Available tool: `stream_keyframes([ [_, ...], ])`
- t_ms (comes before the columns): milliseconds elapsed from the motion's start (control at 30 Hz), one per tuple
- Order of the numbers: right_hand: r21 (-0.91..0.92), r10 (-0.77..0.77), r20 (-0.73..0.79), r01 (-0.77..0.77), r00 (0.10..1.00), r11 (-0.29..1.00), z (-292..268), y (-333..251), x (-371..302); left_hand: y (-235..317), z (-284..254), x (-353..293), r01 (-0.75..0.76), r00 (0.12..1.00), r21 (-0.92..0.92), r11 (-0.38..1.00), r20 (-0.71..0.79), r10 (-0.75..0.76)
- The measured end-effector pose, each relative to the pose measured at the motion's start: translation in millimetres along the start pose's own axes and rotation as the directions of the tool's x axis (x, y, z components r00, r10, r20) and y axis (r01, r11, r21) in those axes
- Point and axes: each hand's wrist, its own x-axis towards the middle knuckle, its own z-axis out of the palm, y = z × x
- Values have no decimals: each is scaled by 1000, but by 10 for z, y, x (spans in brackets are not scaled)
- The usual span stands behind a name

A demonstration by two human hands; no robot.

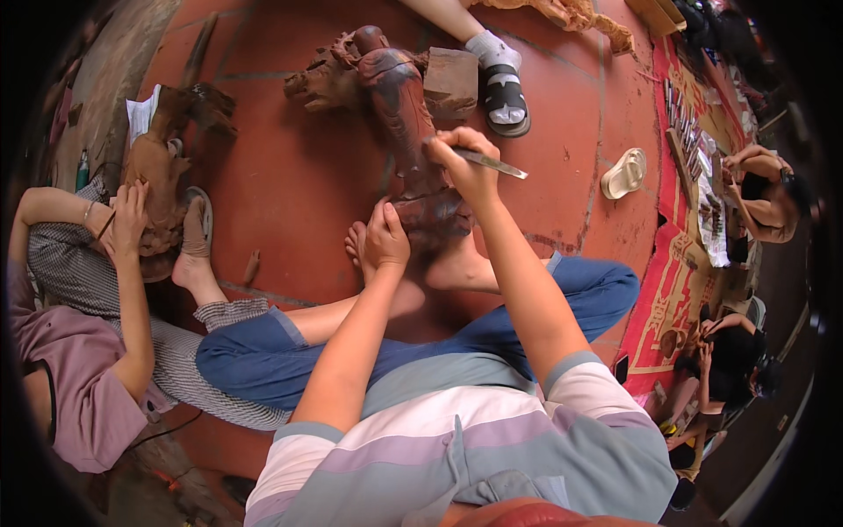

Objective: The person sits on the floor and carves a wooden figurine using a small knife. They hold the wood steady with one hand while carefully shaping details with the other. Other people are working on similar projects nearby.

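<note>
A dark reddish-brown wooden figure carving [395, 97] lies on the tiles in front of me, its lower end between my bare feet. My right hand [465, 162] is closed round a carving chisel [500, 163], close against the figure's side. The chisel's flat metal blade sticks out to the right, away from the wood. On the carving's near end rests my left hand [385, 237], its fingers together and bent over the edge; the fingertips are partly hidden.
A wooden block [451, 83] props the carving near another person's sandalled foot [505, 92]. On the left, a co-worker's hands [127, 215] are at another wooden carving [158, 167]. A pale slipper [624, 174] lies right; beyond it, tools [689, 123] line a red mat [652, 294].
</note>
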Motion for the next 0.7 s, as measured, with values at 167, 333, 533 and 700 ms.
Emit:
stream_keyframes([
  [167,-38,-146,-183,141,972,989,70,134,-316,-76,35,10,-22,1000,74,997,-17,23],
  [333,20,9,-26,-8,1000,1000,-71,51,-76,-38,42,9,-14,1000,2,1000,-16,14],
  [533,55,-87,-128,94,988,994,63,274,-137,-50,1,-4,-9,1000,91,996,-2,9],
  [700,-97,-129,18,130,991,987,-132,122,41,-34,35,22,26,1000,30,999,8,-27],
])
